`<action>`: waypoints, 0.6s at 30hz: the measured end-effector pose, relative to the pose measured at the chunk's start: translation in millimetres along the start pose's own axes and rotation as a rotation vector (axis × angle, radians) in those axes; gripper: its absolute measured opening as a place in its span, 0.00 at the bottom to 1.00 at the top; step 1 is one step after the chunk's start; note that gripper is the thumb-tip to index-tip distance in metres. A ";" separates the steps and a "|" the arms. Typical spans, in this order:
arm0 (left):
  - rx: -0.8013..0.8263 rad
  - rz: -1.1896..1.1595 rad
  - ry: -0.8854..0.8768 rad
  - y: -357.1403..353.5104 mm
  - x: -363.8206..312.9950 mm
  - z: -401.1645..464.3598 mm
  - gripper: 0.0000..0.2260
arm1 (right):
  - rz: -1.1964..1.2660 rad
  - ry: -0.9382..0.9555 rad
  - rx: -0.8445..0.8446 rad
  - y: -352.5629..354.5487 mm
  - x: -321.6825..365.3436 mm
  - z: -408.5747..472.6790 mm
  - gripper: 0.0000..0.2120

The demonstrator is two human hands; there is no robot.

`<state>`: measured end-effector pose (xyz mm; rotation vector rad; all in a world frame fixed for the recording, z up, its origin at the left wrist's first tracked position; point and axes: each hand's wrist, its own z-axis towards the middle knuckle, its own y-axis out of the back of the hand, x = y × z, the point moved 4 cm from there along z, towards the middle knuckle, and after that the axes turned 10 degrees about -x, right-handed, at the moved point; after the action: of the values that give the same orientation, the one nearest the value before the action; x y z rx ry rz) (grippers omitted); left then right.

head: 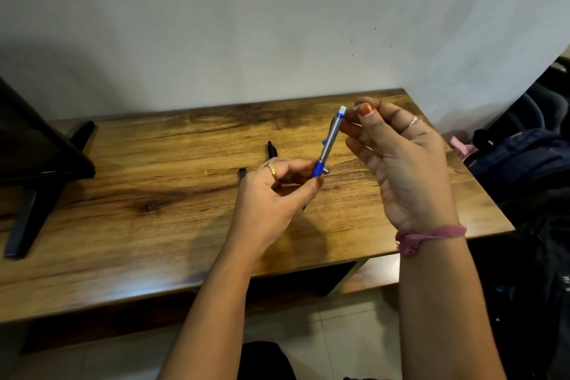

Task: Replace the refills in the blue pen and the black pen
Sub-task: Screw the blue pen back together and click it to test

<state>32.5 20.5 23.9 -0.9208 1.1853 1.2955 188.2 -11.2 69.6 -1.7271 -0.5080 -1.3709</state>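
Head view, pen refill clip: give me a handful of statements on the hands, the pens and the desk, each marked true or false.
1. The left hand holds the blue pen by its lower, blue end. True.
2. The blue pen lies flat on the wooden desk. False: it is held up off the desk, tilted, white tip uppermost.
3. The right hand is near the pen's top end. True.
4. Black pen parts lie on the desk behind the left hand. True.
5. The right wrist is bare. False: a pink band circles it.
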 end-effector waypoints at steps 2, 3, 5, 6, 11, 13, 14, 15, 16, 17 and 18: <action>0.003 -0.007 -0.016 2.5 0.1 0.3 0.12 | 0.000 -0.006 0.033 -2.3 1.4 -1.8 0.04; 0.003 -0.008 -0.020 3.5 0.1 0.4 0.12 | -0.003 -0.008 0.047 -3.5 1.8 -2.5 0.04; 0.002 -0.012 -0.033 5.0 0.1 0.8 0.11 | -0.010 -0.006 0.067 -4.9 2.8 -3.3 0.06; 0.001 -0.019 -0.039 5.4 0.1 1.2 0.11 | -0.012 -0.006 0.075 -5.1 3.2 -3.5 0.07; -0.009 -0.030 -0.063 6.9 1.0 2.2 0.10 | -0.031 -0.006 0.113 -4.1 3.3 -3.3 0.08; -0.015 -0.015 -0.064 8.0 2.2 2.1 0.09 | -0.046 -0.001 0.115 -3.3 3.0 -3.1 0.09; -0.018 -0.010 -0.064 8.4 2.6 2.1 0.10 | -0.052 0.004 0.117 -3.1 3.1 -3.0 0.09; -0.021 -0.004 -0.066 8.8 2.6 1.9 0.10 | -0.058 0.012 0.119 -3.1 3.3 -3.0 0.08; -0.023 0.005 -0.071 9.0 2.4 2.1 0.10 | -0.064 0.019 0.123 -3.4 3.5 -3.0 0.08; -0.025 0.015 -0.079 9.5 2.3 2.1 0.10 | -0.068 0.024 0.128 -3.6 3.7 -3.1 0.08; -0.026 0.023 -0.085 9.9 2.3 2.1 0.10 | -0.072 0.028 0.132 -3.7 3.9 -3.2 0.08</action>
<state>22.7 24.0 23.3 -0.8645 1.1181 1.3585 184.8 -12.5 74.7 -1.5942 -0.6360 -1.3785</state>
